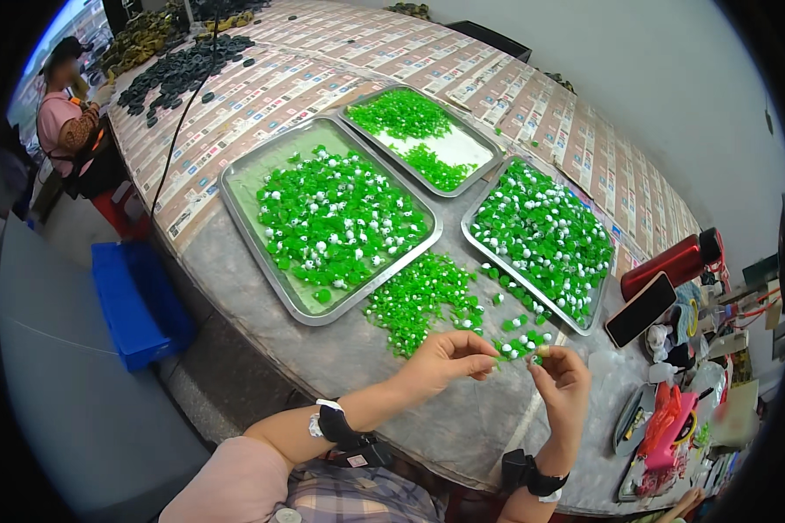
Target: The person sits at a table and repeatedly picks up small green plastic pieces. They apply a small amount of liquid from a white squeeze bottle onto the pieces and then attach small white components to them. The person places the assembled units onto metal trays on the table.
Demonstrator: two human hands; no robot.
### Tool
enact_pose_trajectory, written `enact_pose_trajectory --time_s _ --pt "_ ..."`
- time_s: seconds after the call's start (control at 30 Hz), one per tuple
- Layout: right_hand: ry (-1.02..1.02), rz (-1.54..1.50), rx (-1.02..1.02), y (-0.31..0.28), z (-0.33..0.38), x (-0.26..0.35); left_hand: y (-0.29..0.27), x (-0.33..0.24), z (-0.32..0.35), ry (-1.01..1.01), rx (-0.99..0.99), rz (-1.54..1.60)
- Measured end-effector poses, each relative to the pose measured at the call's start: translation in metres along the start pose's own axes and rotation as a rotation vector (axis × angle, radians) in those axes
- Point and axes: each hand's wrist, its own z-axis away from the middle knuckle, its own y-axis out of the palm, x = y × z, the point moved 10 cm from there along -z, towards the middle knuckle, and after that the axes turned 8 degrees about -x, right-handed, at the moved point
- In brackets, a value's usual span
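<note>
Hands: left hand (449, 357), right hand (560, 373) pinch green piece (536, 355) | axis unclear, perhaps upright

Dark phone screen (640, 309) (table's right)

Bright even light, soft shadows, fisheye bend, dark vignette at edges

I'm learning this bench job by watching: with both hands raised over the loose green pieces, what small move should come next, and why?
Probably bring the fingertips together: the right hand pinches a small green piece and the left hand is pinched right beside it, above the loose green-and-white pile, as if joining parts. What the left holds is too small to tell.
</note>
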Motion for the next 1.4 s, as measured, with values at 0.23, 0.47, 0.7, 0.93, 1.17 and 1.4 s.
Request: enact_pose_trajectory --time_s 0.23,0.47,0.7,0.93,1.17,1.4 --pt "0.227 -0.485 0.100 0.039 0.011 -0.009 -0.002 0.002 -0.002 -0.024 -0.072 0.020" --pt "0.189 -0.516 0.053 0.039 0.017 -0.012 -0.004 0.009 -0.006 -0.037 -0.102 0.005" --pt "0.151 -0.452 0.041 0.040 0.018 -0.008 -0.003 0.006 -0.003 -0.024 -0.092 -0.019" --pt "0.189 -0.377 0.085 0.040 0.020 -0.014 0.000 -0.009 0.001 0.151 -0.117 -0.379" --pt "0.234 -0.367 0.251 0.042 0.018 -0.020 0.030 -0.043 0.019 0.689 -0.049 -0.917" --pt "0.268 -0.351 0.279 0.044 0.020 -0.031 0.029 -0.039 0.016 0.579 -0.045 -0.896"
